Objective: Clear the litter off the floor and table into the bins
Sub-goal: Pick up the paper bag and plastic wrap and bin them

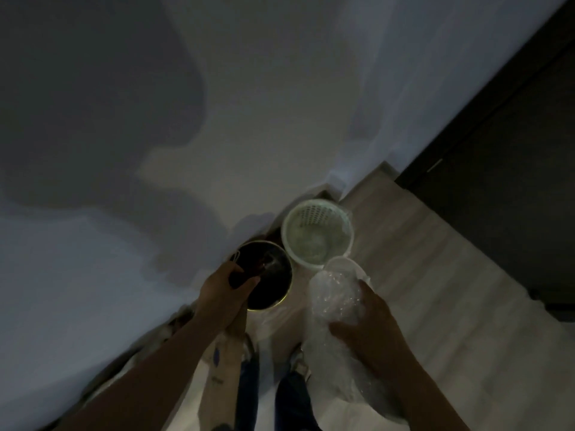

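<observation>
One big bundle of clear crumpled plastic (334,290) is the largest piece of litter in view. It should be very light, soft and springy, slippery on its film, and prone to unfold or snag on a rim. A wide grasp round its middle, squeezing it smaller, looks best. It glints with small bubbles or creases, and its tail trails down past the wrist. The right hand (370,318) holds it with fingers wrapped round its side, just beside the white perforated bin (314,214) and above the pale floor (435,275). Next to that bin stands a dark round bin (287,290) with a shiny rim. Over its mouth the left hand (222,290) pinches a small dark object (241,279), too dim to identify. It looks light and rigid.
</observation>
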`<action>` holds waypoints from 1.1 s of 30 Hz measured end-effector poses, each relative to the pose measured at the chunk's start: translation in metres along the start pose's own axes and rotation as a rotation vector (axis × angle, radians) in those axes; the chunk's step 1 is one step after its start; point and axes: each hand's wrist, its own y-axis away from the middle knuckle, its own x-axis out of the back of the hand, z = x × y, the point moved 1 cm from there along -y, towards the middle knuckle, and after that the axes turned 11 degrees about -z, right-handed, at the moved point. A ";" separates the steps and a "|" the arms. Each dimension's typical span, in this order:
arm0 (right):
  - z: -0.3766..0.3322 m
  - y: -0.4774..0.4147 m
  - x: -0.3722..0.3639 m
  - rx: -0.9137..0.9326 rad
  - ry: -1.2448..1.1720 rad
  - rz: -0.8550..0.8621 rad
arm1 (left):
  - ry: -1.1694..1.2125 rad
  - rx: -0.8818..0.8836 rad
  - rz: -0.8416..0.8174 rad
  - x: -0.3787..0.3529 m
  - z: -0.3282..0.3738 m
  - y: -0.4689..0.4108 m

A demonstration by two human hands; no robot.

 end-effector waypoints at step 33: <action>0.082 -0.184 -0.119 -0.087 0.109 -0.115 | -0.396 -0.054 -0.364 -0.105 -0.139 -0.200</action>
